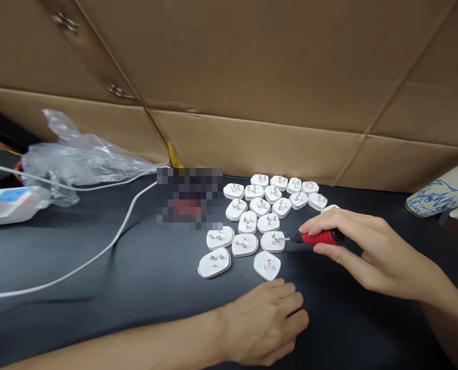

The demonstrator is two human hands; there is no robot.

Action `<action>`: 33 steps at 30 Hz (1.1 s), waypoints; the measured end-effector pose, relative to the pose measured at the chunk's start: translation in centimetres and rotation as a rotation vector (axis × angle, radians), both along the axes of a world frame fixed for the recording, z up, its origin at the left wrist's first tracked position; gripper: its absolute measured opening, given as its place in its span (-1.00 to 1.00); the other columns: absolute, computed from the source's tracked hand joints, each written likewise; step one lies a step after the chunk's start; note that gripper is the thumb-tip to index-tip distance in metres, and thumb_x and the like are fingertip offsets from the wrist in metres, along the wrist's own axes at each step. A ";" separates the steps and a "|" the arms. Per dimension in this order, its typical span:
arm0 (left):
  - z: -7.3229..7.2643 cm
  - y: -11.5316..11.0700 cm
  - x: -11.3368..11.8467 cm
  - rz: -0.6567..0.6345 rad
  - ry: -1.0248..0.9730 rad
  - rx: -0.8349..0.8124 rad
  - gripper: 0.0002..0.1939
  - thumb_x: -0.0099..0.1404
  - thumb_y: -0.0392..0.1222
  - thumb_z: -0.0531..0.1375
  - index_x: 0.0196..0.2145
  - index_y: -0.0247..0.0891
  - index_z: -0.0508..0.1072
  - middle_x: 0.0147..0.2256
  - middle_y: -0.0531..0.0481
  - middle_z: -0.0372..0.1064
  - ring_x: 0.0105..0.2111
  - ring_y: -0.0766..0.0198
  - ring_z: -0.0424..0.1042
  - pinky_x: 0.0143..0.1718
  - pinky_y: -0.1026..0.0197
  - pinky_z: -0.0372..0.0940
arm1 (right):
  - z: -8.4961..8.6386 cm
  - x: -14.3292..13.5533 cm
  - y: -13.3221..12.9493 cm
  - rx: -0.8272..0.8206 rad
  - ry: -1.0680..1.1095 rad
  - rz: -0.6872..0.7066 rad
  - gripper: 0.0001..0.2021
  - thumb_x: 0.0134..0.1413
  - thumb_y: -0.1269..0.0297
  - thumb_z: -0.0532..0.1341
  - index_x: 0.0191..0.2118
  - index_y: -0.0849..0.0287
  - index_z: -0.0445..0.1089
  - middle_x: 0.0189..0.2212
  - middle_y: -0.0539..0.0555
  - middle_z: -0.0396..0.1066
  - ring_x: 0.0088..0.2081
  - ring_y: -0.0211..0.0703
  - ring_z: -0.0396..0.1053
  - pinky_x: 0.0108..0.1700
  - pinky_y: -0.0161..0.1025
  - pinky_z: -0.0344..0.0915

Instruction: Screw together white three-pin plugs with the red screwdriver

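Head view: a white rounded plastic plug piece with metal prongs point(272, 244) lies prongs up on a black table point(155, 277), right of the middle, with the tip of a red-and-black-handled screwdriver point(317, 237) at its face; whether the tip is seated cannot be made out. The right hand point(390, 257) pinches the handle, thumb and fingers closed on it. The left hand point(267, 321) rests nearer, back upward, fingers loosely curled; its palm is hidden, so I cannot tell whether it holds anything. The shaft runs nearly flat; a steeper angle would likely let the tip bear better, and a left fingertip on the piece's rim should stop it sliding. More white plug pieces point(244, 246) crowd its left and reach toward the table's far edge, where a brown padded panel point(252, 133) stands, so leftward or forward sweeps could nudge them. There is more room on the near side, between the hands; the table's near edge is out of view. A pale cup with blue drawings point(440, 190) limits the far right.
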State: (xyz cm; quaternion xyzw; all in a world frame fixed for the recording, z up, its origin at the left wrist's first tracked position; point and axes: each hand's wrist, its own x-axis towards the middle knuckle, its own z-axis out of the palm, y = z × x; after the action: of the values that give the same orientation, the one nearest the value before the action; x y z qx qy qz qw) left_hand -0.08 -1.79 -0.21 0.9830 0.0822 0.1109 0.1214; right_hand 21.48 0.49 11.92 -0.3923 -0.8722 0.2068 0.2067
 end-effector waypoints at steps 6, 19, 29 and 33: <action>-0.2 0.1 0.0 0.009 -0.035 0.012 -0.82 0.30 -0.21 0.23 -0.40 -0.23 0.28 -0.40 0.01 0.32 -0.44 0.23 0.28 -0.35 0.15 0.26 | 0.5 0.7 -0.3 0.008 -0.052 -0.028 -0.87 0.34 0.37 0.11 -0.06 0.14 0.34 -0.20 0.02 0.51 -0.20 -0.23 0.48 -0.15 -0.31 0.37; -0.6 0.7 0.4 0.091 -0.140 -0.042 -0.80 0.34 -0.29 0.11 -0.47 -0.22 0.29 -0.50 0.02 0.29 -0.49 0.21 0.26 -0.42 0.18 0.21 | 2.2 2.1 -1.3 -0.112 -0.163 -0.053 -0.92 0.35 0.28 0.10 -0.14 0.07 0.33 -0.25 -0.06 0.46 -0.27 -0.27 0.41 -0.23 -0.32 0.30; 0.5 0.9 0.5 0.299 -0.294 0.047 -0.78 0.34 -0.30 0.14 -0.05 -0.37 0.37 -0.14 -0.22 0.43 -0.11 0.01 0.40 -0.11 0.05 0.36 | 1.6 1.1 -1.5 -0.103 -0.116 -0.016 -0.93 0.36 0.35 0.06 -0.14 0.10 0.28 -0.29 -0.06 0.42 -0.32 -0.31 0.38 -0.23 -0.33 0.27; 1.2 1.8 0.7 0.330 -0.187 0.082 -0.54 0.37 -0.18 0.17 0.14 -0.47 0.26 0.04 -0.32 0.40 0.08 -0.11 0.34 0.04 -0.07 0.34 | 2.1 1.3 -1.6 -0.159 -0.127 0.098 -0.86 0.31 0.43 0.05 -0.11 0.14 0.31 -0.20 0.01 0.46 -0.17 -0.26 0.41 -0.08 -0.32 0.31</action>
State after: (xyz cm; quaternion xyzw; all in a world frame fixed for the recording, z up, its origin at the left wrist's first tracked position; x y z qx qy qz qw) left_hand 0.64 0.05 0.97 0.9457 0.2261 0.2234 0.0687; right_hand 22.74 -1.14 14.01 -0.3767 -0.8824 0.2600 0.1088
